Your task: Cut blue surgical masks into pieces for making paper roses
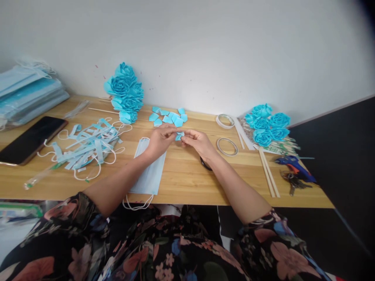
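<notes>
Between my two hands, over the middle of the table, is a small blue petal-shaped piece (179, 136). My left hand (162, 139) pinches its left side, and my right hand (197, 143) grips its right edge between thumb and fingers. Just beyond my fingertips lie several cut blue pieces (168, 117) of the same colour. A light blue face mask (150, 171) with white ear loops lies flat under my left wrist. Beneath my right wrist shows part of a black ring-shaped handle (205, 164); the rest is hidden.
On the left are mask scraps (93, 144), a phone (31, 139) and stacked masks (29, 91). Blue flowers stand in a bunch (125, 93) at the wall. Tape rolls (225, 121), more flowers (268, 124), wooden sticks (268, 173), a glue gun (295, 167) and keys (293, 182) lie right.
</notes>
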The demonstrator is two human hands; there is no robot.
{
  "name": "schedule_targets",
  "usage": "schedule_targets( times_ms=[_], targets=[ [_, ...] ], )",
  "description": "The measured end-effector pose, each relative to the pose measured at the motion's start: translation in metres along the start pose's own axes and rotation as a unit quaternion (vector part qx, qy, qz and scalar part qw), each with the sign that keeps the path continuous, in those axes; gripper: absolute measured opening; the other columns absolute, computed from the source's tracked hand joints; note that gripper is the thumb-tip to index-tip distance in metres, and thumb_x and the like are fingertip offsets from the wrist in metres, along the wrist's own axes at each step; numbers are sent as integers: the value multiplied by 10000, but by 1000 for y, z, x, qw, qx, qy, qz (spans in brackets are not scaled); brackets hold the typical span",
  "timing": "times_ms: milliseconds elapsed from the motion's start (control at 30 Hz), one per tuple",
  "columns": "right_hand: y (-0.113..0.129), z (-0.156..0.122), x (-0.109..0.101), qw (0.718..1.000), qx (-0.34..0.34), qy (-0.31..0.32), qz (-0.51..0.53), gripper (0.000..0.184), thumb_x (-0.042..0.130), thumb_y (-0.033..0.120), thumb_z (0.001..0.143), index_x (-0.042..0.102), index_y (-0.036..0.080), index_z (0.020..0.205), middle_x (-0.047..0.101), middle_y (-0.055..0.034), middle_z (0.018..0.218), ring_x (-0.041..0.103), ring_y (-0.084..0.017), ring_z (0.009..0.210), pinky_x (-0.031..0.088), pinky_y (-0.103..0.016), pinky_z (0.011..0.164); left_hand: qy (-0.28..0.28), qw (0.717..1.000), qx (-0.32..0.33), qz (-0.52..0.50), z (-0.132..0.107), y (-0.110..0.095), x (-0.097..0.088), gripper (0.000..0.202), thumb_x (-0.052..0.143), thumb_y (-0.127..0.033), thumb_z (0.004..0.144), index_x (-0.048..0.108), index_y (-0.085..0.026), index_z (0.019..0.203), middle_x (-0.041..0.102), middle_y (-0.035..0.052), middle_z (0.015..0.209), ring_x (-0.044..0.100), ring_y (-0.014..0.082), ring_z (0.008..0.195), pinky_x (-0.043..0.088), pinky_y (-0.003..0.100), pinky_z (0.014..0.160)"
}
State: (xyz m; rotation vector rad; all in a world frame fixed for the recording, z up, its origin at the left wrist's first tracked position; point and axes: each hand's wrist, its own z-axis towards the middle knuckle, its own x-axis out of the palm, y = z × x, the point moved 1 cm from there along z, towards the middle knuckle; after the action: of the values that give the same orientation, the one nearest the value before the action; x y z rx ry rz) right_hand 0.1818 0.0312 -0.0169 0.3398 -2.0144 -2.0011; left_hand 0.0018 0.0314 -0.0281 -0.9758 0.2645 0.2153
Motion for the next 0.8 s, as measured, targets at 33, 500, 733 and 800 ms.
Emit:
schedule_targets(
  times_ms=[33,500,733,800],
  targets=[
    [0,0,0,1000,0,3,1,403,822,421,695,763,171,1006,717,-15,796,613,-132,699,519,-307,745,-4,1000,-1,-1,0,-1,0,286,577,-135,848,815,-257,948,738,41,940,650,162,899,515,294,822],
    [4,-2,3,999,-2,18,-29,373,816,428,688,769,183,966,721,-11,775,587,-127,664,500,-298,725,-20,1000,4,11,0,-1,-2,185,640,-214,863,811,-231,932,704,35,804,621,170,805,499,295,740],
    [2,-2,2,1000,2,1,-31,356,814,401,698,771,186,978,705,5,734,597,-128,660,500,-310,750,1,994,65,82,0,-4,-3,292,573,-126,880,820,-276,917,679,37,825,598,164,789,469,305,736],
    [2,-2,2,1000,1,1,-30,342,812,396,700,774,193,971,701,9,725,595,-127,662,497,-307,747,7,992,78,101,0,-3,-3,300,564,-131,891,820,-283,924,672,39,824,588,165,783,462,310,739]
  ],
)
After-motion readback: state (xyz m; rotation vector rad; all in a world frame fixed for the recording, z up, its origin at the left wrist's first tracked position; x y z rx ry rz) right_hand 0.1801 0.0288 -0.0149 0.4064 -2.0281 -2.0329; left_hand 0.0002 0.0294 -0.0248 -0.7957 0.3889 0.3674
